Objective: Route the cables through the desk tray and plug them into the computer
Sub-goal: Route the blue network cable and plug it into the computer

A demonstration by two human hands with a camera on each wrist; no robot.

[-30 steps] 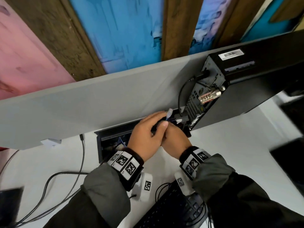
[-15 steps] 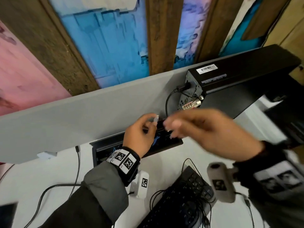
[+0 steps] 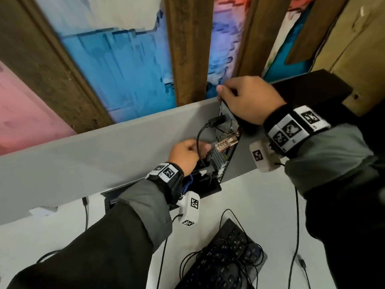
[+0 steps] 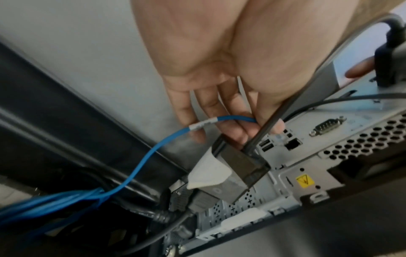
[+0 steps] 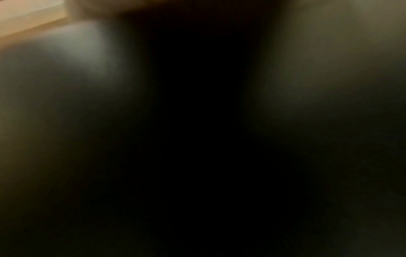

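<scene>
The black computer (image 3: 308, 86) lies on the white desk with its metal rear panel (image 3: 226, 151) facing left. My left hand (image 3: 205, 147) pinches the clear plug of a blue network cable (image 4: 151, 153) right at the panel, close to the network port (image 4: 293, 144). The blue cable rises out of the black desk tray (image 3: 210, 189). A thick black cable (image 3: 199, 140) loops over that hand to a socket higher up. My right hand (image 3: 245, 99) grips the computer's top rear edge. The right wrist view is dark.
A grey partition (image 3: 93, 155) stands behind the tray. A black plug with a white tag (image 4: 239, 167) sits in the panel below my fingers. A black keyboard (image 3: 225, 265) wrapped in thin cables lies near me. A loose black lead (image 3: 296, 226) trails on the desk at right.
My right hand left the left hand, swung out to the right and now grips the computer's top rear edge. The left hand lifted the blue cable's plug up to the rear panel.
</scene>
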